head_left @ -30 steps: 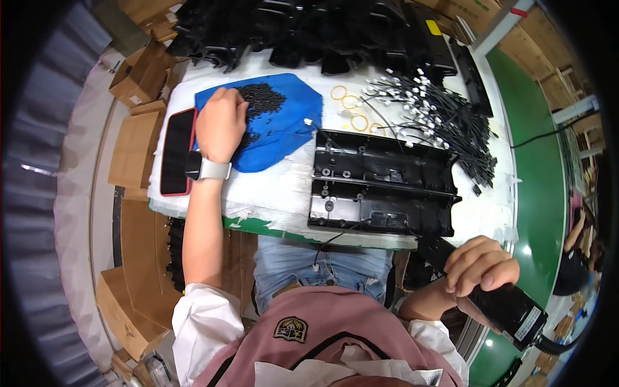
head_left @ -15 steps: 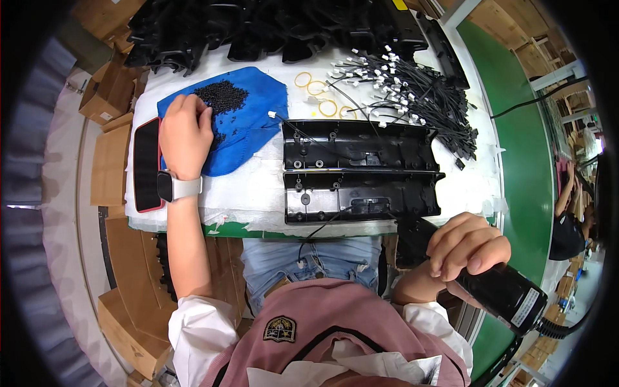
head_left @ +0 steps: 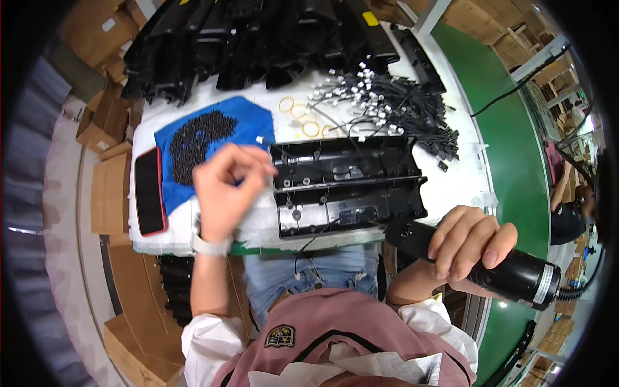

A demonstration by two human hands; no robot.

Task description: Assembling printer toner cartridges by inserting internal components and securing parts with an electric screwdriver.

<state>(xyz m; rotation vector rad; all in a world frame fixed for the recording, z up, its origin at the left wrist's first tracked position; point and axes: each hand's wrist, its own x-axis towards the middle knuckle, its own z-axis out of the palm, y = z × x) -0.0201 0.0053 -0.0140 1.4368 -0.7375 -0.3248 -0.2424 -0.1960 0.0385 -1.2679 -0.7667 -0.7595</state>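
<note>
My right hand [head_left: 469,244] is wrapped round a black electric screwdriver [head_left: 516,276], its cord leaving from the right end and its front end pointing left, by the table edge. My left hand [head_left: 225,193] hovers just left of two black plastic housings [head_left: 380,213], fingers pinched together and smeared by motion; anything between them is too small to make out. The housings lie side by side, hollow side up, with a thin black cable hanging over the table's front edge. Left of them a blue cloth [head_left: 258,119] carries a pile of small black screws [head_left: 203,132].
A phone in a red case [head_left: 149,193] lies at the table's left edge. Behind the housings are yellow rubber bands [head_left: 311,129] and a heap of black cables with white connectors [head_left: 412,106]. Several black plastic parts [head_left: 258,45] fill the back. Cardboard boxes [head_left: 111,193] stand at left.
My left hand has moved right and nearer, from the screw pile toward the housings. The screwdriver in my right hand has tilted slightly flatter. The whole view has shifted a little.
</note>
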